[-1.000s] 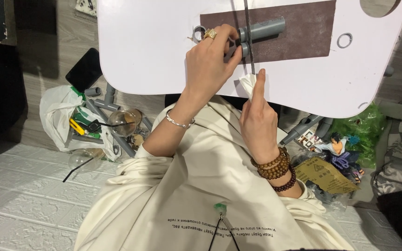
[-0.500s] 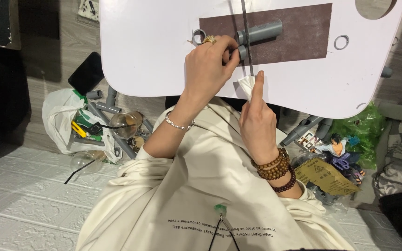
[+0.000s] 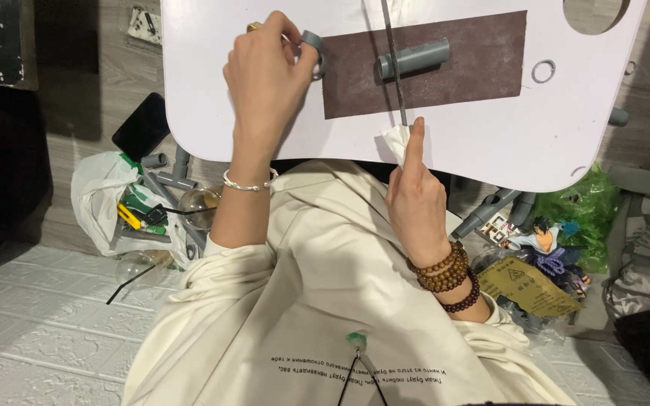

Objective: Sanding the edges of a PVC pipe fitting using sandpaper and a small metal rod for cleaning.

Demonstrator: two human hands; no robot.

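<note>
Grey pipe lies on a dark brown sheet that covers the middle of a white lap table, tilted a little and well apart from the left hand. A thin metal blade crosses the pipe near its left end and runs down to the right hand, whose fingers are closed around a wad of white tissue wrapped about the blade's lower end, the forefinger stretched straight up along it. The left hand rests on the table by the sheet's left edge, its fingers curled around a short grey ring cut from pipe. A silver bracelet circles the left wrist, and brown bead bracelets the right. Below the table are a cream sweatshirt, a white bag of tools on the floor to the left, and a small figurine on the right.
</note>
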